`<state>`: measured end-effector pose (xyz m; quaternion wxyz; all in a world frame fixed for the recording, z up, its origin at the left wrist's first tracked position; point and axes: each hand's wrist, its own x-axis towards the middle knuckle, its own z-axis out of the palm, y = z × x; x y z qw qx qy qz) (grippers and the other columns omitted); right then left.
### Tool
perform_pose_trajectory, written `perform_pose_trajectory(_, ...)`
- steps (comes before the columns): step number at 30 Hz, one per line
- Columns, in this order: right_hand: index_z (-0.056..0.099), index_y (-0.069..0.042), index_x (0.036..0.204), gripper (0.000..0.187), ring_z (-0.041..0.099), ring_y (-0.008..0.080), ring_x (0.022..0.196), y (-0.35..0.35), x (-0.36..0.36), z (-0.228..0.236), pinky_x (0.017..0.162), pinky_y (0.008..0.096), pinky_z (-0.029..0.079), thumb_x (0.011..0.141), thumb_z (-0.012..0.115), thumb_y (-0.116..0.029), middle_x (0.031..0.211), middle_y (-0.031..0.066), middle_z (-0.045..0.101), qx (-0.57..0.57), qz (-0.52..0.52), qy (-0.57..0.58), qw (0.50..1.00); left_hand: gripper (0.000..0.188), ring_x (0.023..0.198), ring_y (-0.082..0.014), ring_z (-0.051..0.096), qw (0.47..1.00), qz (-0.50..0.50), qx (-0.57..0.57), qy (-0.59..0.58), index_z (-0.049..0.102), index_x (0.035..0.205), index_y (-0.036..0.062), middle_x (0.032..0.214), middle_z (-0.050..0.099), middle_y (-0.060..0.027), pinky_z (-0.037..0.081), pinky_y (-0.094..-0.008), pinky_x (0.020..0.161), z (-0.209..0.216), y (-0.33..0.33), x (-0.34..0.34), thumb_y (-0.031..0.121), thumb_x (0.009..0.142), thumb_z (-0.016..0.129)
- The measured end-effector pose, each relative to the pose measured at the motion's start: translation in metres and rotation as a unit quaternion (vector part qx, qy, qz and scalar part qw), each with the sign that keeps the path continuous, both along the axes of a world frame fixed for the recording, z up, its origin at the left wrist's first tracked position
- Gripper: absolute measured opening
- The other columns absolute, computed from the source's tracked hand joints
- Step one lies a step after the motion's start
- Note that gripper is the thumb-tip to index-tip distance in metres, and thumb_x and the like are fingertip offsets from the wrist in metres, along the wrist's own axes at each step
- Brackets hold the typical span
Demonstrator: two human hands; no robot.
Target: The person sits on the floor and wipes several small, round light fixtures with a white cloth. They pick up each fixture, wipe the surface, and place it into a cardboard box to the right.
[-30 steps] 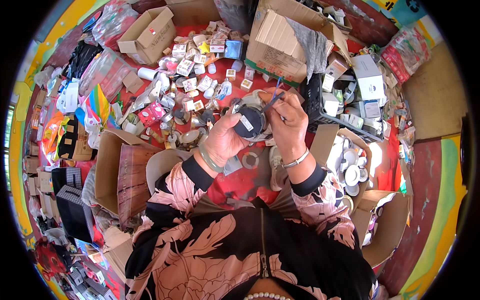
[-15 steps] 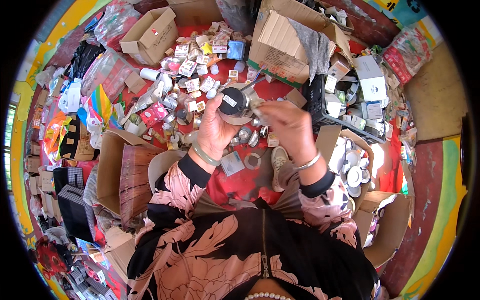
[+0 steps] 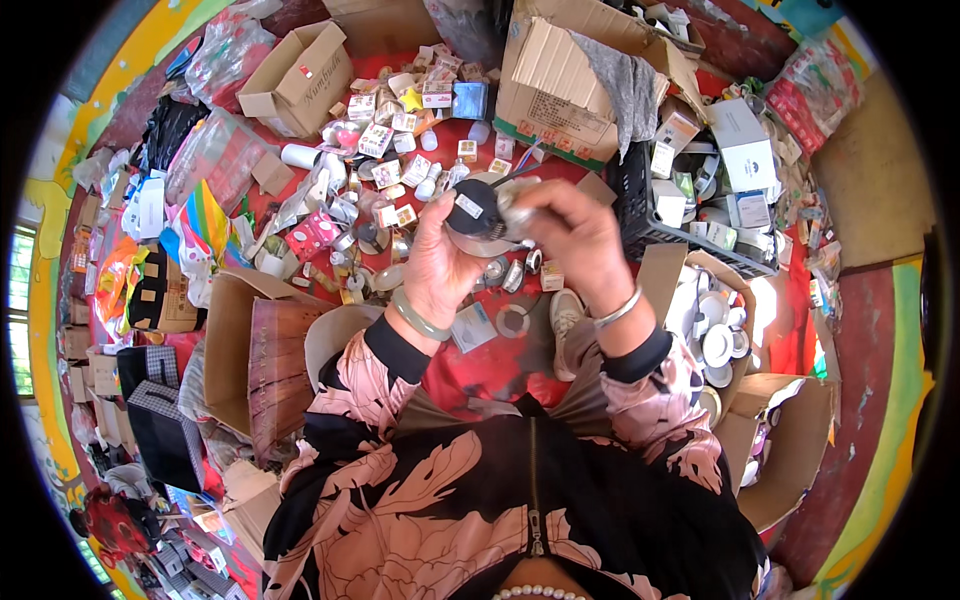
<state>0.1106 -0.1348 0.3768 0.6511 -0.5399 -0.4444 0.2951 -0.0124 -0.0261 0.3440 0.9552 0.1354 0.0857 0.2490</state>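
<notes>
My left hand (image 3: pixel 442 265) grips a round lamp fitting (image 3: pixel 470 205) that looks like a downlight. It has a black back with a white label, a pale wider rim and thin wires (image 3: pixel 525 160) at its far side. Closed fingers of my right hand (image 3: pixel 585 245) press a small whitish wad (image 3: pixel 514 218), perhaps a cloth, against the fitting's right side. Motion blurs the wad and those fingertips. Beneath both hands, small boxes, metal rings and lamp parts lie scattered on the red floor (image 3: pixel 455 375).
An open carton (image 3: pixel 290 85) and a larger one (image 3: pixel 560 90) stand at the far side. To my right are a black crate (image 3: pixel 640 215) of boxed goods and a carton of white round fittings (image 3: pixel 715 340). Another open carton (image 3: pixel 235 340) stands on my left.
The lamp fitting and my left hand have shifted slightly to the right in view. My right hand has moved a little against the fitting's side, still holding the wad.
</notes>
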Motion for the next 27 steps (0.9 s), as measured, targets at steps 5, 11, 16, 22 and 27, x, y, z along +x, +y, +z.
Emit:
perform_pose_trajectory(5, 0.060, -0.001, 0.095, 0.011, 0.061, 0.0124, 0.078, -0.008, 0.033, 0.007, 0.069, 0.0242, 0.049, 0.085, 0.056, -0.001, 0.090, 0.0053, 0.064, 0.102, -0.115, 0.236, 0.960, 0.033, 0.100, -0.0269, 0.060, 0.996, 0.011, -0.088, -0.014, 0.056, 0.109, 0.0037, 0.108, 0.061, -0.0132, 0.049, -0.0441, 0.090, 0.000, 0.000, -0.001, 0.023, 0.083, 0.062)
perform_pose_trajectory(11, 0.062, -0.001, 0.094, 0.022, 0.061, 0.0240, 0.083, 0.005, -0.005, -0.010, 0.074, 0.0327, 0.049, 0.073, 0.063, 0.003, 0.090, 0.0104, 0.063, 0.053, -0.144, -0.316, 0.936, 0.031, 0.101, -0.0257, 0.058, 0.995, 0.039, -0.088, -0.009, 0.055, 0.109, 0.0053, 0.108, 0.061, -0.0117, 0.047, -0.0417, 0.091, -0.005, 0.004, 0.002, 0.022, 0.084, 0.062)
perform_pose_trajectory(16, 0.059, 0.001, 0.081, 0.018, 0.057, 0.0297, 0.084, 0.010, -0.015, -0.018, 0.072, 0.0364, 0.048, 0.064, 0.057, -0.002, 0.088, 0.0133, 0.059, -0.001, -0.159, -0.484, 0.860, 0.028, 0.094, -0.0215, 0.058, 0.997, 0.053, -0.038, 0.036, 0.055, 0.104, 0.0055, 0.102, 0.061, -0.0084, 0.045, -0.0370, 0.089, -0.007, 0.000, 0.006, 0.021, 0.083, 0.063)
perform_pose_trajectory(22, 0.060, -0.002, 0.077, 0.019, 0.057, 0.0282, 0.079, 0.007, -0.024, -0.016, 0.067, 0.0349, 0.047, 0.058, 0.055, 0.001, 0.084, 0.0139, 0.059, -0.087, -0.152, -0.584, 0.793, 0.025, 0.092, -0.0198, 0.059, 0.994, 0.053, -0.066, 0.061, 0.056, 0.103, 0.0055, 0.099, 0.062, -0.0071, 0.046, -0.0355, 0.086, -0.026, 0.000, 0.009, 0.019, 0.083, 0.063)
perform_pose_trajectory(27, 0.064, 0.002, 0.088, 0.012, 0.062, 0.0163, 0.073, 0.006, 0.020, -0.028, 0.065, 0.0259, 0.050, 0.078, 0.059, 0.001, 0.082, 0.0071, 0.066, -0.051, -0.236, -0.089, 0.966, 0.031, 0.101, -0.0277, 0.059, 0.996, 0.067, -0.056, 0.000, 0.054, 0.109, 0.0047, 0.107, 0.061, -0.0107, 0.050, -0.0469, 0.087, -0.018, 0.012, 0.008, 0.020, 0.083, 0.061)
